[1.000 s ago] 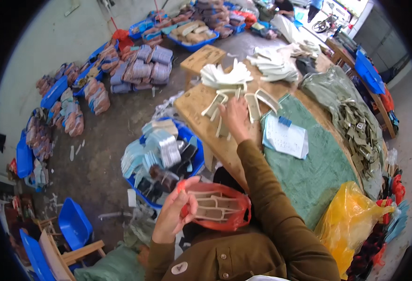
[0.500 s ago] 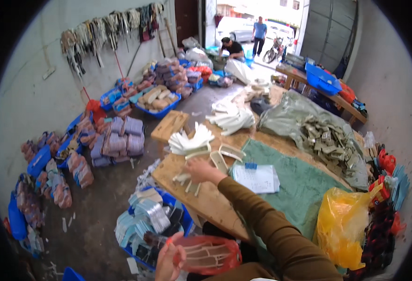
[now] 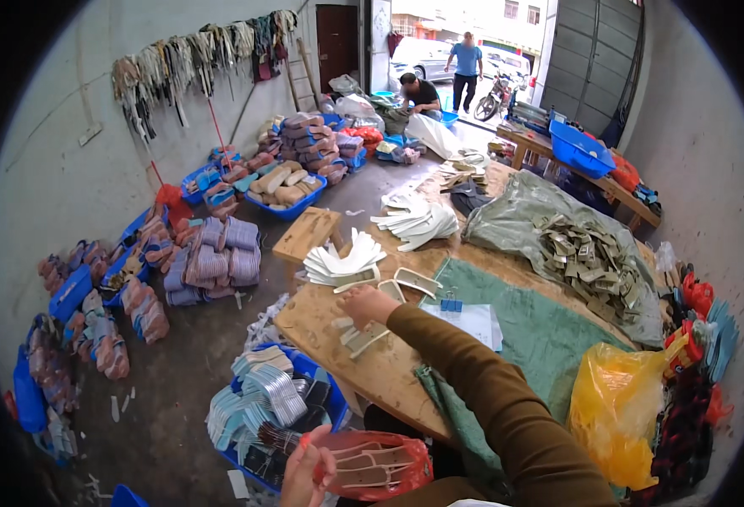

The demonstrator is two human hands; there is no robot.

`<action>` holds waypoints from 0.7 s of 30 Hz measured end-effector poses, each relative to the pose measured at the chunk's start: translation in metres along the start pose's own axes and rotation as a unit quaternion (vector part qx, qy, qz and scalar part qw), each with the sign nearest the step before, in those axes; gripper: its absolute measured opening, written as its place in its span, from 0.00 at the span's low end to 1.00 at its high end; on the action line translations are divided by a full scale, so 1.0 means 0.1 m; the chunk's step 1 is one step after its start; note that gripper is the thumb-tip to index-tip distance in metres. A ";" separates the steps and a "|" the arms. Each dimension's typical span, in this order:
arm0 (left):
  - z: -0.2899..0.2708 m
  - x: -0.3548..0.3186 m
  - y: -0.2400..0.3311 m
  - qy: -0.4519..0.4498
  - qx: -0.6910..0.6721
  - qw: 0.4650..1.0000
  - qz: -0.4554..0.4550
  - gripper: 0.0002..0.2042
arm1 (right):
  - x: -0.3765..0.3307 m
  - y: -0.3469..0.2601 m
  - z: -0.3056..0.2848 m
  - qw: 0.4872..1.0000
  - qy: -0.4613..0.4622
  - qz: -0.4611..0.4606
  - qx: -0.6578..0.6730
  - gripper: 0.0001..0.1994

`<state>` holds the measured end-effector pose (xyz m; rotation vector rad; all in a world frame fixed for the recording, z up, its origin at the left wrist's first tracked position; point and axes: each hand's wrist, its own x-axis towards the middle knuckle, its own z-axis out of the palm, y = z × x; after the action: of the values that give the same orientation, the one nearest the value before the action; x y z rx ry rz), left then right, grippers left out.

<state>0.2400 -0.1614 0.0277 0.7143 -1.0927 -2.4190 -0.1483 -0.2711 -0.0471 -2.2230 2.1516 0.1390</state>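
My left hand (image 3: 306, 466) pinches the rim of a red plastic bag (image 3: 389, 441) at the lower edge. Through the bag show several pale, long, narrow pieces with brownish middles. At the near left part of the wooden table (image 3: 389, 393), my right hand (image 3: 365, 306) is closed over cream, curved strip-like pieces (image 3: 360, 340); its fingertips are partly hidden. Just beyond it lie more cream curved pieces (image 3: 418, 280) and a fanned stack of white curved strips (image 3: 347, 260). Right of the hand, a blue binder clip (image 3: 451, 305) sits on white papers (image 3: 473, 324).
Green cloth (image 3: 533, 359) covers part of the table, with a yellow plastic bag (image 3: 617, 406) at its right edge. Farther back is a pile of olive pieces (image 3: 588, 253) on grey-green sheeting. A blue basket (image 3: 338, 397) of insole-like pieces stands below. Two people are near the doorway.
My right hand has shifted slightly, and the cream pieces under it now lie in a different arrangement. The papers are more covered by my sleeve. My left hand keeps its hold on the red bag.
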 end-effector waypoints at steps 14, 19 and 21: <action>-0.09 -0.15 0.01 0.067 -0.049 0.996 -0.014 0.43 | -1.77 -1.19 -0.74 0.697 0.122 0.061 0.704 0.19; -0.18 -0.09 0.10 -0.019 -0.084 0.995 -0.051 0.45 | -2.13 -2.02 -0.14 0.909 -0.034 -0.070 0.409 0.26; -0.17 -0.11 0.06 -0.021 -0.056 0.997 -0.044 0.44 | -2.03 -1.90 -0.10 0.881 0.096 -0.041 0.461 0.23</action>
<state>0.2598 -0.1694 0.0261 0.6915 -0.9515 -2.5580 0.0351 -0.0642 -0.0231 -1.7518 1.6187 -0.9365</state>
